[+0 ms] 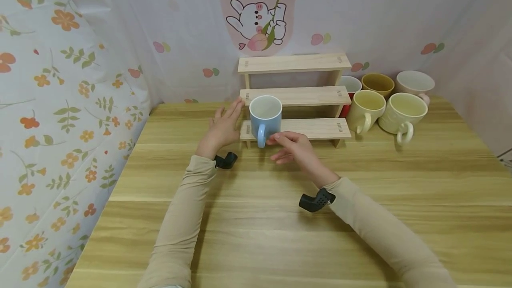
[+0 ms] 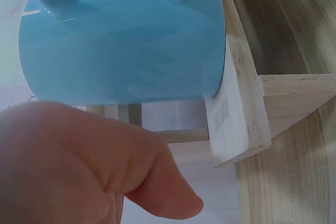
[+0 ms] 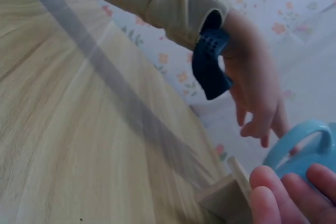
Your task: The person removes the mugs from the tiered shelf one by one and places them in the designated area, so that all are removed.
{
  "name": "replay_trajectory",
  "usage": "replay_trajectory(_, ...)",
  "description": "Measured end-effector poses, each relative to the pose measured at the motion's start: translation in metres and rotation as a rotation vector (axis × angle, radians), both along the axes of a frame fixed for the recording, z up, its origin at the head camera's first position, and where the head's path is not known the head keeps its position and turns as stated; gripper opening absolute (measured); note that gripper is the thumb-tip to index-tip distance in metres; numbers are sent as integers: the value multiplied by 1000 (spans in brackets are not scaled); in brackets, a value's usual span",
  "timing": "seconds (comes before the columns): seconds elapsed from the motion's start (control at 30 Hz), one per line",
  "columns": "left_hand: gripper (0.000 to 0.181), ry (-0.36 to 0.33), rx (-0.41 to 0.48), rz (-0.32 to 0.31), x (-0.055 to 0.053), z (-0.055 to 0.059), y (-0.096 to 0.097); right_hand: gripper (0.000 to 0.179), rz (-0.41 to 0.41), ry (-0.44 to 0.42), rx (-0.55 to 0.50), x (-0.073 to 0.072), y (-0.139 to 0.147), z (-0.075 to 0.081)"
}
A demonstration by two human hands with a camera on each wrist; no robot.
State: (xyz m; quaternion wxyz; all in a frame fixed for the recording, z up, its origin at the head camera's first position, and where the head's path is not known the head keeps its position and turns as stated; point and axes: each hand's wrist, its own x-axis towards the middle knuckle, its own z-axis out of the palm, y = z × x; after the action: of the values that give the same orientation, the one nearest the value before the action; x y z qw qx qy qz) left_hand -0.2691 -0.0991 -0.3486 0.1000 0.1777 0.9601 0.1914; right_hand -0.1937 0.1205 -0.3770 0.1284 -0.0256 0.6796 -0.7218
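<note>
A light blue mug (image 1: 273, 124) stands upright at the left end of the lowest step of a wooden three-step rack (image 1: 310, 129). Its handle (image 3: 296, 136) faces the person. Just left of the mug, my left hand (image 1: 223, 131) reaches up along the rack's end, fingers extended near the middle step. In the left wrist view its thumb (image 2: 163, 187) is apart from the mug's wall. My right hand (image 1: 295, 149) is at the mug's lower right, with loosely bent fingertips (image 3: 265, 182) close to the mug; whether they touch it is unclear.
To the rack's right stand several cups: a yellow mug (image 1: 365, 109), a cream mug (image 1: 402, 112), a brown cup (image 1: 378, 84), a white mug (image 1: 414, 82) and a partly hidden red-and-white cup (image 1: 350, 84). Patterned cloth (image 1: 176, 21) hangs behind and left of the wooden table (image 1: 256, 234).
</note>
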Motion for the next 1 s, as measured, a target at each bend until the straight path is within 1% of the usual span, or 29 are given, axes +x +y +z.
replay_trajectory(0.1, 86, 7, 2, 1, 0, -1, 0, 43, 7, 16, -15, -1, -8, -3)
replay_trajectory(0.2, 86, 7, 2, 0, -1, -2, 1, 43, 17, 12, -29, -1, -15, -4)
replay_trajectory(0.4, 87, 13, 6, 10, -1, -3, 1, 46, 96, -9, -83, -1, -30, -4)
replay_trajectory(0.5, 87, 15, -1, 12, -1, -2, 1, 47, 105, -19, -116, -1, -35, -4)
replay_trajectory(0.67, 85, 16, -22, 10, -1, -1, 2, 42, 60, -17, -166, 0, -40, -1)
replay_trajectory(0.87, 85, 15, -12, 12, 0, 0, 2, 27, -27, -11, -172, 2, -39, 0)
replay_trajectory(1.0, 84, 13, -16, 11, 1, 1, 2, 25, -72, -8, -195, 5, -34, 0)
